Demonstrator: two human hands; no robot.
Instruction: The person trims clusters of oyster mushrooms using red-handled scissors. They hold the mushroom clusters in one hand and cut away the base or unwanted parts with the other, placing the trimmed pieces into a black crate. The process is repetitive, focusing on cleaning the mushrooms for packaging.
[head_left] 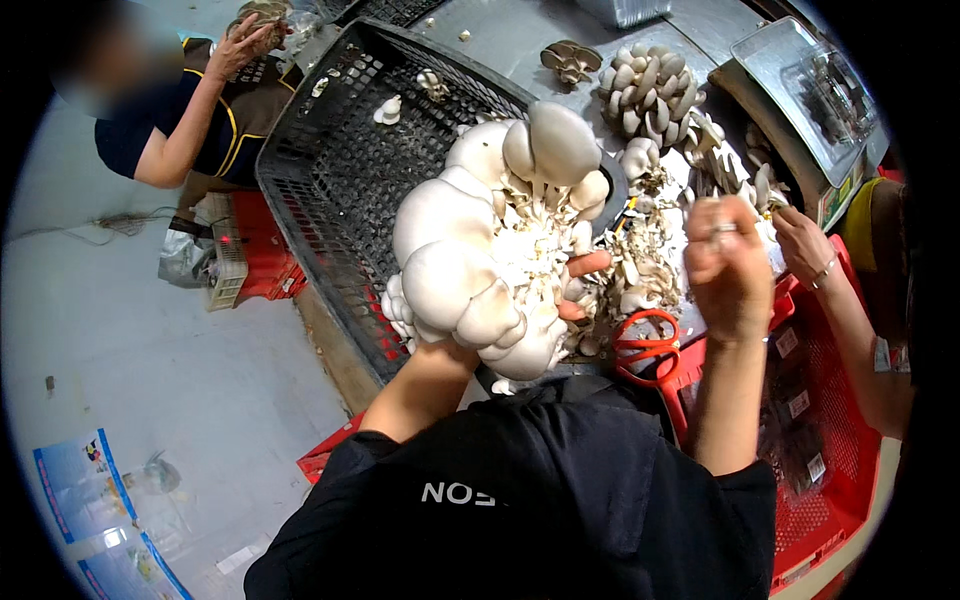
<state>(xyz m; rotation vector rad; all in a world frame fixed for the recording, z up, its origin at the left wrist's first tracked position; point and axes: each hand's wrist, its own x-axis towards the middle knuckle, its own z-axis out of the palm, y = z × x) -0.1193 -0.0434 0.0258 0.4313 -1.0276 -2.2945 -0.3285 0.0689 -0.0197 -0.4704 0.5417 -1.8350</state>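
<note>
A large clump of pale oyster mushrooms [440, 255] rests on my left hand [588, 264], whose fingertips curl out past its trimmed, crumbly base. Most of that hand is hidden beneath the broad caps. Off to the right, my right hand [732, 270] is raised and closed, somewhat blurred. A small pale bit shows at its fingers, too indistinct to name. Between the two hands lie red-handled scissors [648, 345], their blades out of sight. Mushroom trimmings [640, 265] are heaped just beyond the scissors.
A black crate [330, 110] with a few mushroom scraps stands left of the clump. Grey oyster mushrooms [650, 95] lie on the metal table. At right are a red crate [830, 480] holding dark packs and another person's hand [803, 245]. A second person [190, 115] works at upper left.
</note>
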